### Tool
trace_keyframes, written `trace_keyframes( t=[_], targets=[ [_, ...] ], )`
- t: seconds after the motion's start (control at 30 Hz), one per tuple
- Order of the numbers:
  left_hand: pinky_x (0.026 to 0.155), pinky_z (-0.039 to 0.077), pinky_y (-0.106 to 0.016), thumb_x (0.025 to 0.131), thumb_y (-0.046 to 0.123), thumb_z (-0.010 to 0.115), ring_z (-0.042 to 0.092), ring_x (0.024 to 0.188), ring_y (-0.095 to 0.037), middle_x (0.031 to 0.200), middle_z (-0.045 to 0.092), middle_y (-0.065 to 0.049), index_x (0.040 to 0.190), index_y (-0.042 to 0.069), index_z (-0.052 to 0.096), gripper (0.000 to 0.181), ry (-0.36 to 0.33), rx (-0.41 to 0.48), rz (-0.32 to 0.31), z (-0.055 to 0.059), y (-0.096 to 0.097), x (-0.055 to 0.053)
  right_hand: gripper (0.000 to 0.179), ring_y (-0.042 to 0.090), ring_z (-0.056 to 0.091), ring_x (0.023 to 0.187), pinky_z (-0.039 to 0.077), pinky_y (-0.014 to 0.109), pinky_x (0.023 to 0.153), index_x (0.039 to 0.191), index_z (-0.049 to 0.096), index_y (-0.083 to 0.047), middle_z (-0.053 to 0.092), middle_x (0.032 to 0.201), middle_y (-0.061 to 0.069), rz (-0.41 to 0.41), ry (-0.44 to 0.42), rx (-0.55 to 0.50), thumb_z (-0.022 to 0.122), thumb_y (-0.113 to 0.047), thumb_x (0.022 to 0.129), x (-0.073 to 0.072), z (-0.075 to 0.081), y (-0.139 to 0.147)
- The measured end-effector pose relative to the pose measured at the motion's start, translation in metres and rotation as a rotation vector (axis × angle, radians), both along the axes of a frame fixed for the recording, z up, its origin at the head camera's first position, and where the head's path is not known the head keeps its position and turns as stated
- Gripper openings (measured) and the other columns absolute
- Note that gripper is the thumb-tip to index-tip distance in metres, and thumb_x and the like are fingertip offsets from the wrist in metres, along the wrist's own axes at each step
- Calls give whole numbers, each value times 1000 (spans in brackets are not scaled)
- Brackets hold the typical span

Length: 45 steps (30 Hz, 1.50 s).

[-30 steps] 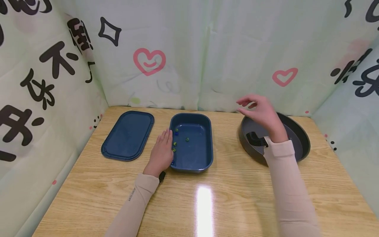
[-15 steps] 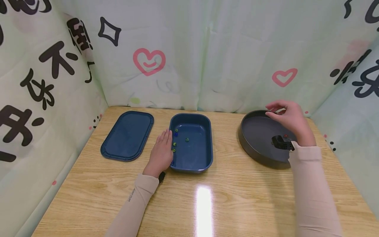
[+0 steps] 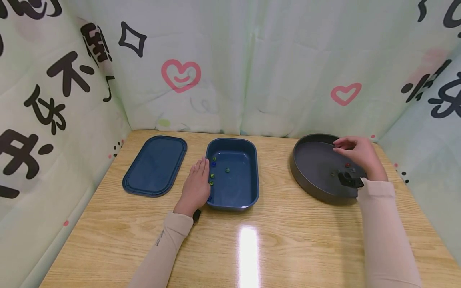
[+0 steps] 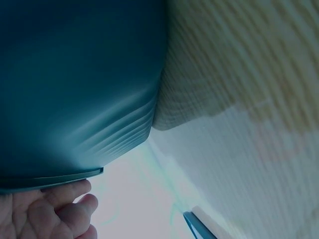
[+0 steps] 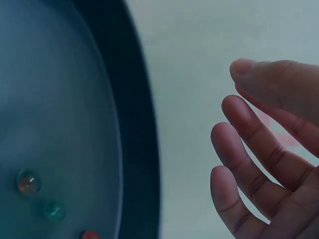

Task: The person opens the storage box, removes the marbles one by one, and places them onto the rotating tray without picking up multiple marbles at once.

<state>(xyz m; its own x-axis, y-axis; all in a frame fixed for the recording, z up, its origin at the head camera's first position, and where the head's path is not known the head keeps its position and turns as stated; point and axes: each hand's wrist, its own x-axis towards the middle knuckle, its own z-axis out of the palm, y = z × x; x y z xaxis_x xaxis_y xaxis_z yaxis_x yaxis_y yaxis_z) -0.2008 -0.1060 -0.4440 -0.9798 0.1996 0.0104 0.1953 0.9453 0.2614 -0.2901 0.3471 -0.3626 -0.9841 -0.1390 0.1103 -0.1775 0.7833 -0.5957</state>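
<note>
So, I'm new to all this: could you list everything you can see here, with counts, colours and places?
Blue tub: 1, dark blue, mid-table
Tub marbles: at least 6, four yellow-green, two blue, inside the tub
Round pan: 1, dark grey, right of the tub
Pan marbles: at least 3, one red, others clear or greenish, inside the pan
Flat lid-like piece: 1, dark blue, left of the tub
Table: 1, light wood, underneath
Printed curtain: count unclear, pale green-white, around the table
Black devices: 2, at the wrists
Sleeves: 2, pale pink-beige
Left hand: 1, against the tub's left side
Right hand: 1, over the pan
</note>
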Motion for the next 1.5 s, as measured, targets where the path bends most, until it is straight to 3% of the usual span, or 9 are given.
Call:
trace_keyframes(
  t=[0.13, 0.27, 0.37, 0.57, 0.9, 1.17, 1.33, 1.43, 1.5],
  targets=[
    [121, 14, -42, 96, 11, 45, 14, 147, -29, 158, 13, -17, 149, -2, 14, 63, 0, 2, -1, -1, 0, 0, 34, -11, 51, 65, 45, 14, 57, 110, 64, 4, 59, 74, -25, -22, -30, 21, 66, -22, 87, -4, -11, 10],
    [121, 13, -42, 96, 11, 44, 14, 147, -29, 158, 13, -16, 149, -2, 14, 63, 0, 6, 0, -1, 0, 0, 32, -11, 51, 62, 46, 15, 57, 110, 63, 6, 70, 86, 7, -21, -54, 44, 65, -18, 88, -7, -18, 15],
    [121, 13, -42, 96, 11, 44, 14, 147, -29, 158, 13, -16, 149, -2, 14, 63, -1, 7, 1, -1, 0, 0, 32, -10, 52, 63, 47, 16, 57, 111, 62, 8, 66, 99, 26, -12, -71, 56, 63, -15, 90, -7, -23, 19],
    [121, 13, -42, 96, 11, 43, 14, 147, -29, 158, 12, -16, 149, -2, 14, 63, -1, 14, 0, 0, -1, 0, 35, -5, 54, 66, 50, 20, 62, 112, 62, 8, 67, 98, 21, -11, -145, 81, 62, -19, 91, -10, -34, 29],
    [121, 13, -43, 95, 11, 44, 15, 146, -30, 158, 13, -16, 149, -2, 14, 63, 5, 13, 3, 0, -1, -1, 31, -9, 52, 69, 44, 14, 64, 110, 61, 12, 71, 88, 12, 7, -234, 105, 63, -10, 88, -14, -45, 40],
    [121, 13, -42, 96, 11, 44, 15, 146, -29, 158, 13, -16, 149, -2, 14, 63, -1, 10, 2, -1, -1, -1, 29, -8, 55, 66, 44, 11, 61, 106, 60, 18, 70, 89, 24, 70, -287, 121, 63, -1, 84, -14, -51, 42],
    [121, 14, -43, 96, 11, 44, 15, 146, -30, 158, 13, -16, 149, -2, 14, 63, 0, 12, 2, -1, -1, -1, 27, 7, 62, 72, 54, 34, 71, 103, 63, 15, 69, 92, 25, 78, -266, 174, 65, -2, 82, -16, -55, 43],
    [121, 13, -42, 95, 11, 44, 15, 146, -30, 158, 13, -16, 149, -2, 14, 63, 0, 15, 3, -1, -1, -2, 26, 26, 65, 80, 51, 51, 79, 102, 65, 13, 69, 93, 25, 84, -275, 189, 65, -3, 82, -17, -57, 44],
    [121, 13, -42, 95, 11, 44, 15, 146, -29, 158, 13, -16, 149, -2, 14, 63, 0, 15, 3, -1, 0, -1, 25, 33, 64, 85, 50, 55, 82, 101, 65, 13, 69, 93, 25, 87, -283, 191, 65, -2, 81, -17, -59, 44]
  ],
)
